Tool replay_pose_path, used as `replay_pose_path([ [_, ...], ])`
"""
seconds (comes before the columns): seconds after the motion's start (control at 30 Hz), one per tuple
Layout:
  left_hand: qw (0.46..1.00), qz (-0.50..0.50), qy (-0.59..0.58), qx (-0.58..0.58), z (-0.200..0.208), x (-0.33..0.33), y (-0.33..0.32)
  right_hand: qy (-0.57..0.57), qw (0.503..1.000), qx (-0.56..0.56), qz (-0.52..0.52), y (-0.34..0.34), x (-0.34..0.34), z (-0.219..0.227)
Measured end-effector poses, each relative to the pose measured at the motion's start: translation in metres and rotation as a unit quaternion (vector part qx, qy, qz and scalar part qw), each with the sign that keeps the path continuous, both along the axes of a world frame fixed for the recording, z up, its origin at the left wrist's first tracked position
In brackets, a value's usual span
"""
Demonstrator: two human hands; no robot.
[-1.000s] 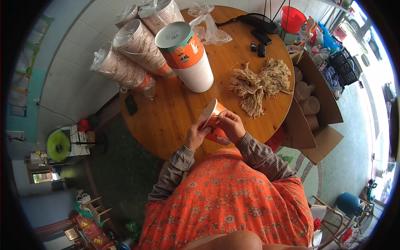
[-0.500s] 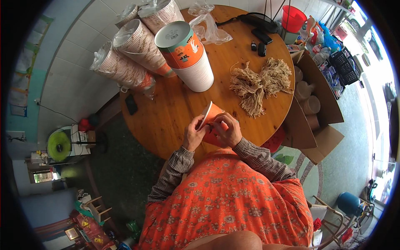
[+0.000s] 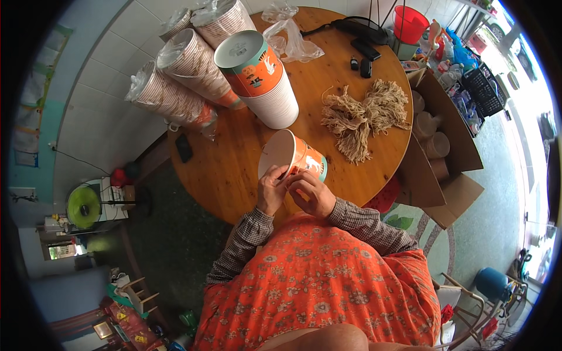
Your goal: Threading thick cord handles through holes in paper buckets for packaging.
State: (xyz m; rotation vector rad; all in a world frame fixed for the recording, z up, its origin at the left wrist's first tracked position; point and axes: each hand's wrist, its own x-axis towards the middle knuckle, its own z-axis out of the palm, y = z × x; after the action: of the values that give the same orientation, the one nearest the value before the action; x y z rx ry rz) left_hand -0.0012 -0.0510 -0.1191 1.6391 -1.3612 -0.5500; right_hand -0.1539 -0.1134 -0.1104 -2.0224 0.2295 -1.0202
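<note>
Orange-printed paper bucket [image 3: 302, 158] was at the near side of the round wooden table [image 3: 222, 175], just in front of the person. Lay tilted: white mouth faced left and up, teal base end pointed right. Couldn't tell if it touched the tabletop.

Left hand [image 3: 271, 191]: narrow grip, fingers and thumb on the near part of the rim. Right hand [image 3: 312, 193]: fingers bent, up against the near side of the wall, fingertips right next to the left ones. Couldn't tell if the right pinched anything, fingertips too small and partly hidden.

Beyond the bucket: stack of white paper buckets [image 3: 274, 104], with an orange-and-teal printed bucket [image 3: 252, 76] base up on top. Left of that, plastic-wrapped bucket stacks [image 3: 193, 64] leaned near the tiled wall. Clear plastic bag [image 3: 295, 44] lay behind the stack.

Right side of the table: loose bundle of beige strings [image 3: 367, 120], spread out, well apart from both hands. Dark flat phone-like object [image 3: 184, 148] near the left edge. Open cardboard box [image 3: 453, 126] beside the table on the right, pale tubs [image 3: 437, 146] inside
</note>
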Motion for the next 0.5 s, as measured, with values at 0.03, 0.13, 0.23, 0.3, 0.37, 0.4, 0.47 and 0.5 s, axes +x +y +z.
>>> replay_pose_path([
  [0.03,1.0,-0.003,-0.003,-0.009,-0.005,0.002,0.001,-0.011,1.0,0.02,0.007,0.001,0.0,0.0],
  [0.13,1.0,0.001,-0.001,-0.025,-0.008,0.001,0.002,-0.02,0.999,0.046,0.016,0.003,0.0,0.003],
  [0.23,0.999,0.017,-0.002,-0.031,-0.007,-0.003,0.002,-0.023,0.998,0.05,0.019,0.003,0.001,0.003],
  [0.3,0.999,0.025,-0.009,-0.029,-0.003,-0.007,0.001,-0.027,0.998,0.049,0.018,0.003,0.002,0.004],
  [0.37,0.999,0.021,-0.01,-0.041,0.005,-0.01,0.0,-0.038,0.999,0.035,0.017,0.002,0.002,0.006],
  [0.4,0.999,0.023,-0.01,-0.042,0.0,-0.009,0.001,-0.038,0.999,0.035,0.019,0.003,0.003,0.007],
  [0.47,0.998,0.017,-0.015,-0.059,-0.014,-0.004,0.004,-0.033,0.999,0.021,0.008,0.006,0.004,0.009],
  [0.5,0.998,0.016,-0.015,-0.059,-0.012,-0.005,0.003,-0.033,0.999,0.021,0.007,0.006,0.004,0.007],
])
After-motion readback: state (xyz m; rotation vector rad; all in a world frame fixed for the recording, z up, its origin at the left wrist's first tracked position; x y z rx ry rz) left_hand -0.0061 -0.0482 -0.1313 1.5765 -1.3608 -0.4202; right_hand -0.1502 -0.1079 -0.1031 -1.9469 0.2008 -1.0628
